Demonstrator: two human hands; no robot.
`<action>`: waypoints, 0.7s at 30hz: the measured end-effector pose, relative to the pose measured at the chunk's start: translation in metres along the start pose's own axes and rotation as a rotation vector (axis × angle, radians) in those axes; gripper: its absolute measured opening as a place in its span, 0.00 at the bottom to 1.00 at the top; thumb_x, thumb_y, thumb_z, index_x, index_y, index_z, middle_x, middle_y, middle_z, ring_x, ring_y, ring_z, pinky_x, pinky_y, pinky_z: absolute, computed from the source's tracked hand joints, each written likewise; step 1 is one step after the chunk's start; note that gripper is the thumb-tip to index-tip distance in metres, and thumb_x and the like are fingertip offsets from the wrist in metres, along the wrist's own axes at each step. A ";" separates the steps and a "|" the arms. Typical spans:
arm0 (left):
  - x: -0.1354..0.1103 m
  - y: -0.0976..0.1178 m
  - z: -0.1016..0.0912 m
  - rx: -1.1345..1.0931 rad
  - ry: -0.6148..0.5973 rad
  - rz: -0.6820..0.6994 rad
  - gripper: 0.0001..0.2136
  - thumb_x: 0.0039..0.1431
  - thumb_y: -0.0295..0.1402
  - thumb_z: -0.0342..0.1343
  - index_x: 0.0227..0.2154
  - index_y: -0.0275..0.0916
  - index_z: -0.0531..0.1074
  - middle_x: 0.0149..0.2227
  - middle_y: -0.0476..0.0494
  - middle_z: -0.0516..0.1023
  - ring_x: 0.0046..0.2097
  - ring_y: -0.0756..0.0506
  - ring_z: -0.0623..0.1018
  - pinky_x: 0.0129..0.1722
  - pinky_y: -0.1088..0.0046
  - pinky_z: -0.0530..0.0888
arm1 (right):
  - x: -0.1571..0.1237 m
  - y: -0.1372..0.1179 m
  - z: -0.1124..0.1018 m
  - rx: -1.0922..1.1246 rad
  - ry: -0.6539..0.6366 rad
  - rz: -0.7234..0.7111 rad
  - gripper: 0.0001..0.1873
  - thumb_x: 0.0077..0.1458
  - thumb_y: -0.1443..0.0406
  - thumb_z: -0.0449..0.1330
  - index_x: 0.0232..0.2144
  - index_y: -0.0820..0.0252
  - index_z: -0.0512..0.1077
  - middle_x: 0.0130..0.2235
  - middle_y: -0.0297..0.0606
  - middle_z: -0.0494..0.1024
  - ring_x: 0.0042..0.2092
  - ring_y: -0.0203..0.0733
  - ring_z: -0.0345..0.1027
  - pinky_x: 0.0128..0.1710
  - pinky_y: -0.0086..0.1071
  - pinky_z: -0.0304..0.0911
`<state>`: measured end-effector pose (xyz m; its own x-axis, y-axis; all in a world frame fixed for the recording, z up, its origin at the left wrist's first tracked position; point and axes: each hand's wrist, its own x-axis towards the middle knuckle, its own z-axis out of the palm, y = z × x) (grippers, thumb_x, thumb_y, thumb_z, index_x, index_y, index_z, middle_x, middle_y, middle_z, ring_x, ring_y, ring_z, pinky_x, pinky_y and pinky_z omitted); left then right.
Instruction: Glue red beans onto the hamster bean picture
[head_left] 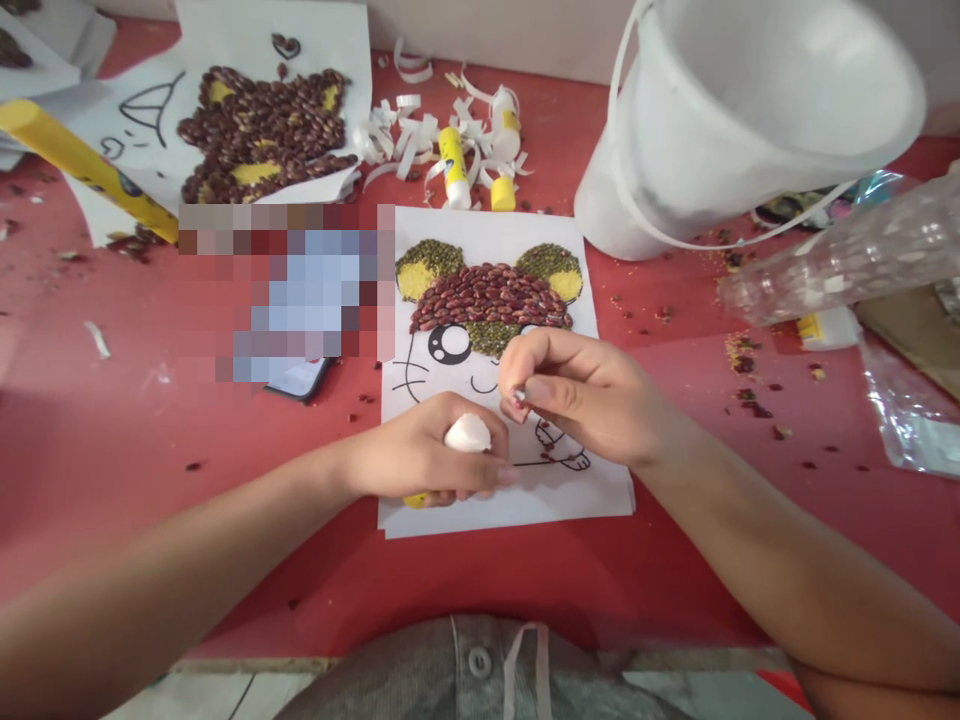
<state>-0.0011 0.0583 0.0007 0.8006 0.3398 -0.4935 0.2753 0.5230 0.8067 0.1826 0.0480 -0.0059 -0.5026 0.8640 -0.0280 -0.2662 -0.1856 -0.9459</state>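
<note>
My left hand (427, 455) is closed around a white glue stick (466, 436) with a yellow end, resting on the lower part of a white paper sheet (592, 495). My right hand (577, 395) sits just above it, with thumb and forefinger pinching a small pale seed (519, 396) over the sheet. The sheet carries a drawn cartoon animal. Its head is covered in red beans (487, 298), and its ears and a patch below the beans hold green seeds (427, 265). The lower drawing is partly hidden by my hands.
A red table (112, 420) is strewn with scattered seeds. Behind the sheet lie a finished bean picture (262, 135), white paper curls (397, 135) and a glue stick (454, 168). A white bucket (720, 130) and plastic bottle (840, 255) stand right. A pixelated patch partly covers a phone (296, 378).
</note>
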 end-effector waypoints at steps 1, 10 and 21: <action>0.000 0.000 0.000 0.000 -0.003 -0.003 0.11 0.46 0.33 0.62 0.18 0.36 0.67 0.15 0.55 0.65 0.15 0.57 0.64 0.11 0.84 0.61 | 0.000 0.001 -0.001 0.047 0.026 0.024 0.07 0.54 0.63 0.61 0.28 0.60 0.68 0.27 0.29 0.68 0.29 0.29 0.63 0.29 0.26 0.60; 0.002 -0.015 0.003 -0.308 0.217 0.212 0.11 0.49 0.38 0.62 0.26 0.34 0.72 0.15 0.57 0.65 0.15 0.57 0.64 0.13 0.84 0.63 | -0.006 -0.001 0.010 -0.122 0.164 0.026 0.02 0.57 0.69 0.56 0.31 0.59 0.68 0.28 0.28 0.69 0.30 0.28 0.64 0.31 0.24 0.61; 0.004 -0.016 0.004 -0.389 0.264 0.275 0.08 0.50 0.35 0.61 0.25 0.35 0.73 0.14 0.56 0.65 0.14 0.57 0.63 0.13 0.84 0.61 | -0.007 0.000 0.013 -0.153 0.141 0.058 0.04 0.57 0.69 0.56 0.29 0.59 0.67 0.27 0.30 0.71 0.31 0.30 0.66 0.31 0.25 0.63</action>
<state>0.0001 0.0483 -0.0125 0.6410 0.6633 -0.3863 -0.1829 0.6208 0.7623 0.1753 0.0359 -0.0011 -0.3903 0.9130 -0.1183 -0.1067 -0.1725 -0.9792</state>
